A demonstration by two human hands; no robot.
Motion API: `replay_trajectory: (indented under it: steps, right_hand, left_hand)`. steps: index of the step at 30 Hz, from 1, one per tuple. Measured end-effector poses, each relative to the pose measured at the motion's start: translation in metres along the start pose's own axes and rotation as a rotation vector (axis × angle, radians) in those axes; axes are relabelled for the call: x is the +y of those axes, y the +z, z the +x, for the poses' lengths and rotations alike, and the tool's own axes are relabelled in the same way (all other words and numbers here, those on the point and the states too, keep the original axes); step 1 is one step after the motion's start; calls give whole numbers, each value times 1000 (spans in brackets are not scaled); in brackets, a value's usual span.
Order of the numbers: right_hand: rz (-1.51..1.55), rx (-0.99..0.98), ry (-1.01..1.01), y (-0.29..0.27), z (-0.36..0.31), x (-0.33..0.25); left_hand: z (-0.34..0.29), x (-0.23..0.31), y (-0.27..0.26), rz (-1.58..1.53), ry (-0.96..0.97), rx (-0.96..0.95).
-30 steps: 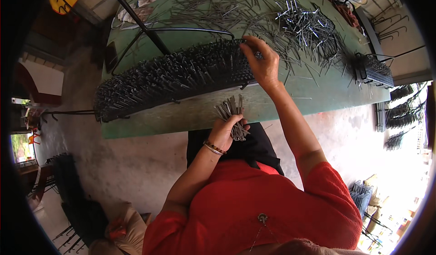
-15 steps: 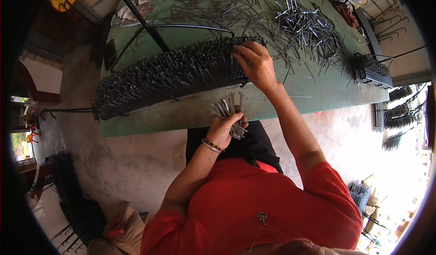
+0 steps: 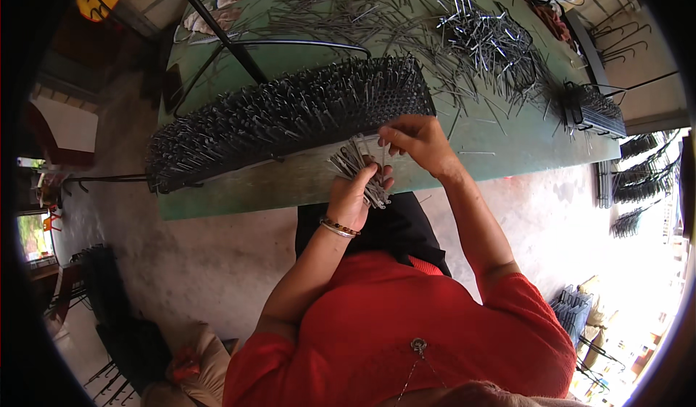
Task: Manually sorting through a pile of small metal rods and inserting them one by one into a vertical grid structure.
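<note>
My left hand is closed around a bundle of thin grey metal pins, which fan out above the thumb and show rounded ends below it. Just to the right and a little higher, my right hand pinches with thumb and fingertips at the upper end of a single pin standing at the bundle's edge. Beyond both hands lies a long black perforated rack, densely filled with upright dark pins. Its holes at the right end show no pins.
Loose metal pins are scattered over the green tabletop, with a heaped pile at the far right. A black metal bar slants over the rack. A smaller rack sits at the right edge. Gloves lie far left.
My right hand has come back from the rack's right end toward me, down to the bundle. My left hand has tilted the bundle slightly leftward.
</note>
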State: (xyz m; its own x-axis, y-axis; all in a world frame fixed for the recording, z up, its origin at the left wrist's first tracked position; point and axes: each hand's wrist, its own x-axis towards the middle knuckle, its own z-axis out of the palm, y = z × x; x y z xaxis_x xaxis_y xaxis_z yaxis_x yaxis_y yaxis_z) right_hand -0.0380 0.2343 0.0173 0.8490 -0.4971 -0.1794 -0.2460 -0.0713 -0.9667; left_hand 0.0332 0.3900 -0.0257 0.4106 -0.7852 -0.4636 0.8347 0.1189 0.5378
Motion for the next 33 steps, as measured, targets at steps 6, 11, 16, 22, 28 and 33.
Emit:
replay_trajectory:
  steps: [6,11,16,22,28,33]
  right_hand:
    - [-42,553,-355,-11,28,-15]
    - [-346,702,-595,-15,55,-14]
    - [-427,688,-646,-10,61,-8]
    - [-572,692,-837,-7,65,-1]
    - [-718,643,-917,-11,66,8]
    - [-795,590,-912,-10,60,6]
  left_hand:
    - [3,-7,-5,16,-20,18]
    - [-3,-10,0,109,-68,-88]
    - [-7,-7,-1,119,-87,-95]
    - [-5,-9,-5,98,-109,-108]
    - [-4,-9,-6,104,-106,-96]
    - [-5,-7,-8,119,-112,-92]
